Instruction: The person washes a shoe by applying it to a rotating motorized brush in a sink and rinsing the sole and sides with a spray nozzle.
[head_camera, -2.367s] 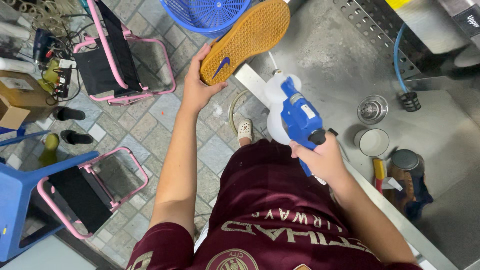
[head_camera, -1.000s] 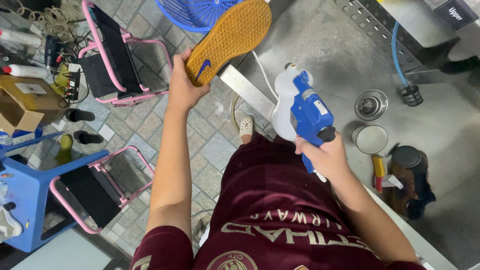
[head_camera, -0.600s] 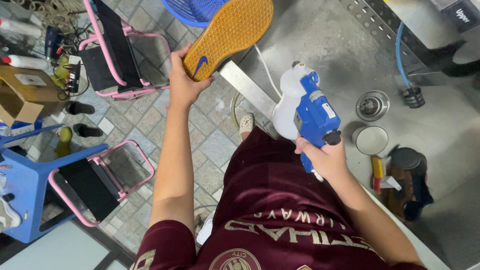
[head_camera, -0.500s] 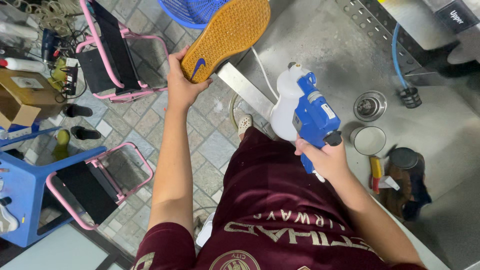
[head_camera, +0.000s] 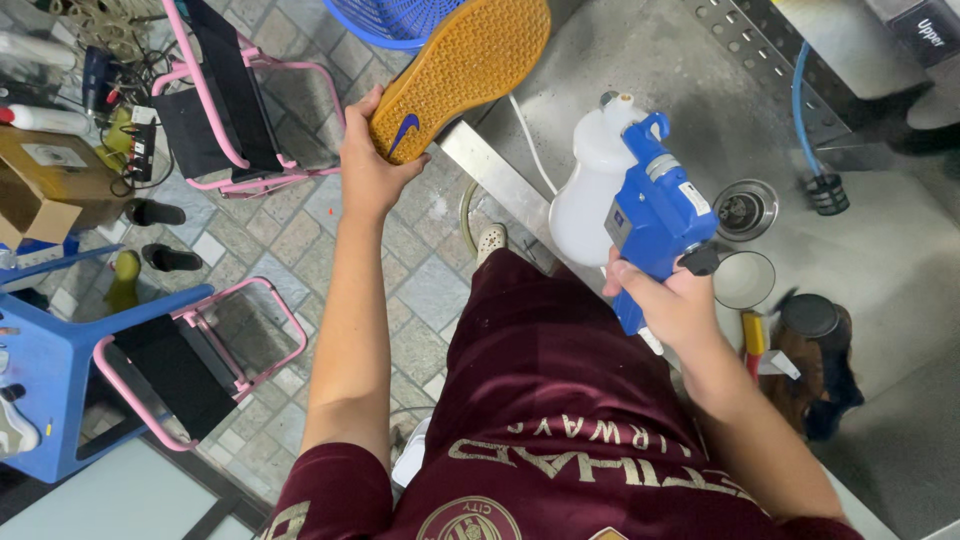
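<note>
A steel sink basin (head_camera: 640, 60) with a round drain (head_camera: 745, 208) occupies the upper right of the view; pink folding chairs (head_camera: 215, 110) and a blue stool (head_camera: 60, 390) stand on the tiled floor at the left.

A shoe (head_camera: 462, 75) is held sole-up over the sink's edge, below a blue basket (head_camera: 395, 18). It is gripped at the heel end by the left hand (head_camera: 368, 165), with the fingers clamped around the sole's rim. The shoe is judged light, with a stiff, grippy gum-rubber sole; the heel is the soundest hold.

A blue spray gun (head_camera: 655, 215) with a white reservoir bottle (head_camera: 590, 190) is held by the right hand (head_camera: 670, 305), fingers closed around the handle. It is judged moderately heavy and rigid, though smooth if wet.
</note>
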